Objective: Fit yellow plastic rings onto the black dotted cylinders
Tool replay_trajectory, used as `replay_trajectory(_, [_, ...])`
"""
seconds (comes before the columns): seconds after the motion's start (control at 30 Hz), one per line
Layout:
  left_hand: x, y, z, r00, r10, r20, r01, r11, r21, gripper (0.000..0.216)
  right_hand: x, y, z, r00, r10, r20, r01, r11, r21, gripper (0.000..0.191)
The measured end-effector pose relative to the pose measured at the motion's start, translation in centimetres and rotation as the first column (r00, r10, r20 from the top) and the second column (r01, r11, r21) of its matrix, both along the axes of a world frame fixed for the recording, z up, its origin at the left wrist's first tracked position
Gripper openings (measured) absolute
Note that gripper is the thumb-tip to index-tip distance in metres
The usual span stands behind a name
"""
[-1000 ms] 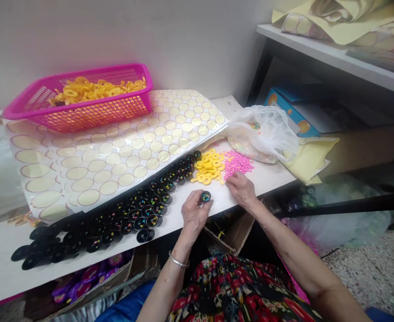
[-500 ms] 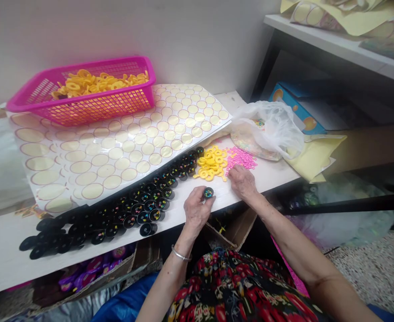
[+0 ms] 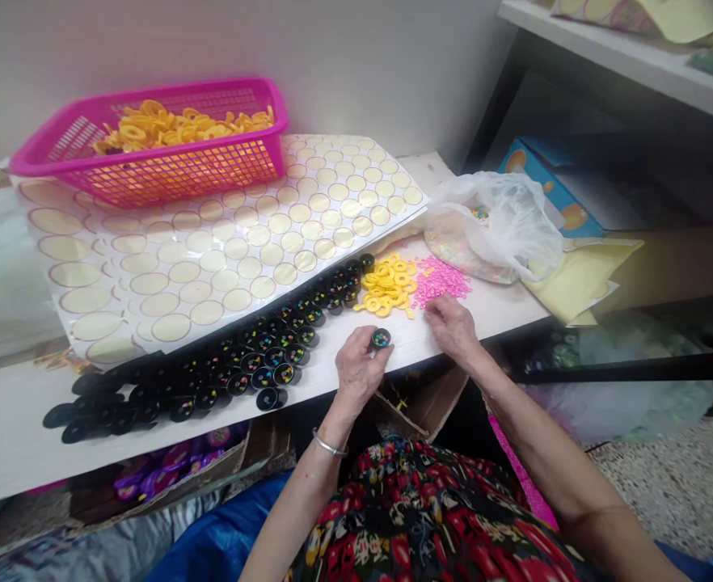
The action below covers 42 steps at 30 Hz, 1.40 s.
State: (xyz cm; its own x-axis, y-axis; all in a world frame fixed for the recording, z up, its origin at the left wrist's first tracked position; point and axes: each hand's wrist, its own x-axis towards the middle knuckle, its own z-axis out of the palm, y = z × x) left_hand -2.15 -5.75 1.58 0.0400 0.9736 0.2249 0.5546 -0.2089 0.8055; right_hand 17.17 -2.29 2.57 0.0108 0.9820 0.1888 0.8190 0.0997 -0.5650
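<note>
Between the thumb and fingers of my left hand [image 3: 360, 364] is a small round black cup [image 3: 381, 338], its mouth tilted up and several coloured bits inside. My right hand [image 3: 453, 330] is at the near edge of a spread of tiny pink pieces [image 3: 441, 277]; its fingers are closed together, and whatever they hold is hidden. Just left of the pink pieces lies a heap of yellow ring-shaped plastic pieces [image 3: 386, 283]. Rows of similar black cups [image 3: 284, 373] stretch along the table to the left, many with coloured bits. One cup [image 3: 267, 398] stands at the near edge of the rows.
A pink basket [image 3: 192, 174] of yellow pieces stands on sheets of round stickers [image 3: 235, 301] at the back. Right of the pink pieces sits a clear plastic bag [image 3: 502, 230] with small coloured bits. Below the table's front edge are an open cardboard box [image 3: 432, 408] and purple items [image 3: 162, 477].
The whole view has shifted slightly. My right hand has drawn back a little from the pink pieces. My left hand keeps hold of the black cup.
</note>
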Motion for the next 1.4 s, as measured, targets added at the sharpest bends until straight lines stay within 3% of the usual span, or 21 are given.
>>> replay_trajectory(0.13, [0.0,-0.1,0.1,1.000,-0.006,-0.017,0.006,1.000,-0.006,0.020,-0.6,0.4,-0.6,0.987,-0.018,0.157,0.014,1.000,0.028,0.014])
replay_trajectory(0.3, [-0.1,-0.1,-0.3,1.000,-0.005,-0.015,0.005,1.000,0.003,0.021,-1.3,1.4,-1.0,0.901,-0.022,0.434,-0.013,0.997,0.078,0.021])
replay_trajectory(0.4, [-0.1,0.0,-0.3,1.000,0.002,-0.013,-0.002,1.000,0.006,0.021,-1.3,1.7,-0.6,0.868,-0.001,0.496,-0.028,0.998,0.051,0.021])
replay_trajectory(0.5, [-0.1,0.0,-0.3,1.000,-0.006,0.004,0.005,1.000,0.007,0.021,-1.3,1.3,0.4,0.916,0.057,0.397,-0.027,0.996,-0.081,0.021])
replay_trajectory(0.6, [-0.1,0.0,-0.2,1.000,-0.013,0.012,0.013,1.000,-0.002,0.021,-1.4,0.5,1.5,0.954,0.153,0.258,-0.072,0.951,-0.301,0.020])
replay_trajectory(0.7, [-0.1,0.0,-0.2,1.000,-0.014,0.025,0.014,1.000,-0.002,0.021,-1.6,0.1,2.1,0.960,0.142,0.241,-0.045,0.929,-0.368,0.019])
replay_trajectory(0.87, [-0.1,0.0,-0.4,0.999,-0.019,0.027,0.018,1.000,0.005,0.022,-1.4,0.5,1.6,0.984,0.037,0.172,0.013,0.961,-0.278,0.018])
replay_trajectory(1.0, [-0.1,0.1,-0.7,1.000,-0.012,0.010,0.012,1.000,0.006,0.023,-0.7,0.3,0.5,0.995,0.081,0.063,-0.070,0.983,-0.168,0.018])
replay_trajectory(1.2, [0.0,0.1,-0.6,1.000,-0.002,0.015,0.002,1.000,0.002,0.022,-1.2,-1.2,0.0,0.992,0.096,0.083,-0.093,0.995,-0.046,0.018])
replay_trajectory(1.4, [0.2,-0.1,-0.4,1.000,0.003,-0.007,-0.003,1.000,-0.014,0.016,-4.1,-2.3,2.2,0.929,0.320,-0.186,-0.308,0.947,0.089,0.014])
